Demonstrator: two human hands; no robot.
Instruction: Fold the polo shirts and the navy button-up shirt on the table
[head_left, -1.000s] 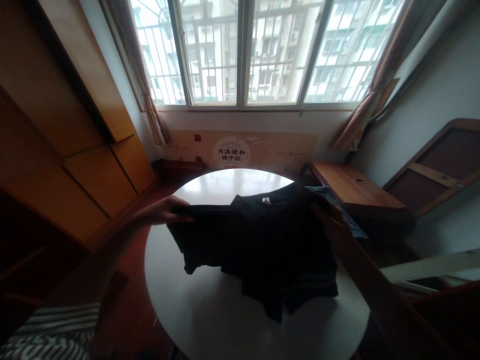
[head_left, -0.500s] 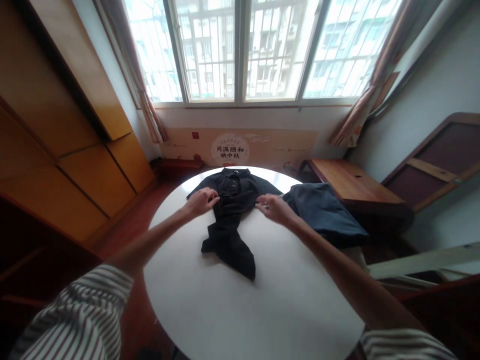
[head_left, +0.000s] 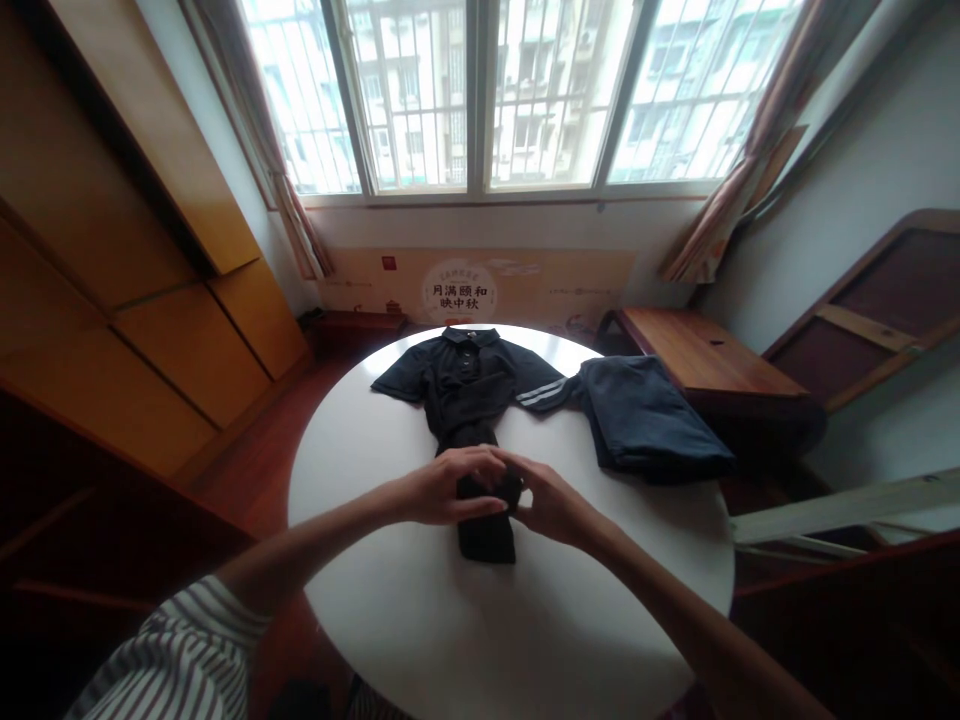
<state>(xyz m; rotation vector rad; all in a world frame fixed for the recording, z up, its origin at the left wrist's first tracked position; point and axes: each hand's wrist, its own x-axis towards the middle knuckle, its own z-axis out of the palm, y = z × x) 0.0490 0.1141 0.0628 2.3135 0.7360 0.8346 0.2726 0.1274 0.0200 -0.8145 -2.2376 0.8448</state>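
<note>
A black short-sleeved polo shirt [head_left: 469, 400] lies on a white oval table [head_left: 375, 460], collar toward the window. Its lower part is bunched into a narrow strip that points toward me. My left hand [head_left: 450, 487] curls over this strip from the left, its thumb lying across the cloth. From the opposite side my right hand [head_left: 551, 503] closes round the same strip, with fingers and thumb bent. The fingertips of both hands meet above the fabric and hide part of it. A short end of the shirt hangs out below the hands, flat on the table.
Folded dark blue cloth [head_left: 652, 415] lies at the table's right edge, close to the shirt's striped sleeve. Beyond it stands a low wooden cabinet [head_left: 712, 350]. A wardrobe [head_left: 187, 340] is on the left, and a barred window [head_left: 472, 100] faces me.
Both hands have moved from the shirt's sides down to its lower part and come together. The shirt's bottom end is now narrower and straighter, and its striped right sleeve has come into view.
</note>
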